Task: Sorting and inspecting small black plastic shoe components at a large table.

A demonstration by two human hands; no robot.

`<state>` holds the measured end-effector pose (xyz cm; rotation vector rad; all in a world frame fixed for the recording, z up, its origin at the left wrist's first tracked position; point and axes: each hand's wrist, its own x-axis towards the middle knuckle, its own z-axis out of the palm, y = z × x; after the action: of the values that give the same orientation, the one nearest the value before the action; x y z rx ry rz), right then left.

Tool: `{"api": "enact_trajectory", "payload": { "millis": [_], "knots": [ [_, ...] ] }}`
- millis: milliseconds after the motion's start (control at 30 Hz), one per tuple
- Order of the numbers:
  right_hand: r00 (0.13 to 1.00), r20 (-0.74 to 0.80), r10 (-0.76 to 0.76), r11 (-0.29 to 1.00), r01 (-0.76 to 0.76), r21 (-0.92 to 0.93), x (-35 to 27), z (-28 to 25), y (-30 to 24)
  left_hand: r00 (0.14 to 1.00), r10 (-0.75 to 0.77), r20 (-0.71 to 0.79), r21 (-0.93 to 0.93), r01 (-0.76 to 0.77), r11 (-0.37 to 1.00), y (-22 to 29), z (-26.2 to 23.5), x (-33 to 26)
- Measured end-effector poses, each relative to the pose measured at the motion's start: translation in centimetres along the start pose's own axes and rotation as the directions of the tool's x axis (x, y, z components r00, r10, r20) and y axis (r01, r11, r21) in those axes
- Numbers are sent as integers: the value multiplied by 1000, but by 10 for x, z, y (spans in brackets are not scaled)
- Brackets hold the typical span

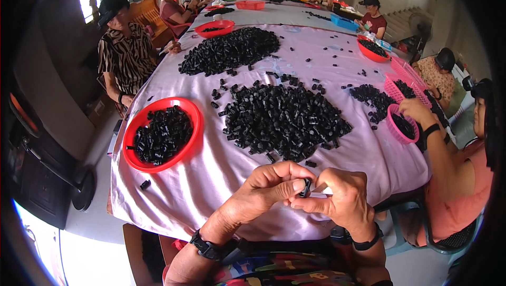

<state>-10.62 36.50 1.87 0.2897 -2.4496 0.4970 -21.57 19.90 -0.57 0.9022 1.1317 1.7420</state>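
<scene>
Near the table's front edge, my left hand (263, 186) is closed, pinching a small black plastic piece (304, 188) between thumb and fingers. Close against it, my right hand (345, 194) is closed around a slim white tool (319, 195) whose tip lies by the piece. The tool's exact kind is not visible. Beyond my hands rises a big heap of similar black pieces (284, 120). To the left a red round basin (197, 128) holds more of them, and one loose black piece (145, 185) lies in front of it.
A pink cloth (211, 201) covers the long table. Another black heap (232, 49) lies farther off. At right, a co-worker's hand (416, 111) reaches over a pink basket (391, 126). Other people sit along both sides, with red basins (224, 25) and a blue tray (344, 22).
</scene>
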Motion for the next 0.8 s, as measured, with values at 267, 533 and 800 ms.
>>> {"api": "enact_trajectory", "payload": {
  "millis": [267,533,800],
  "knots": [
    [990,-139,26,990,-6,139,-2,2,-2,991,60,-120,-30,-65,997,-8,1,7],
    [991,-130,33,983,-8,183,-3,2,0,994,-106,-29,-145,101,984,-2,-1,3],
    [991,-71,117,915,-80,395,-3,-3,0,991,-134,-3,-348,125,929,-4,-2,2]
  ]
}}
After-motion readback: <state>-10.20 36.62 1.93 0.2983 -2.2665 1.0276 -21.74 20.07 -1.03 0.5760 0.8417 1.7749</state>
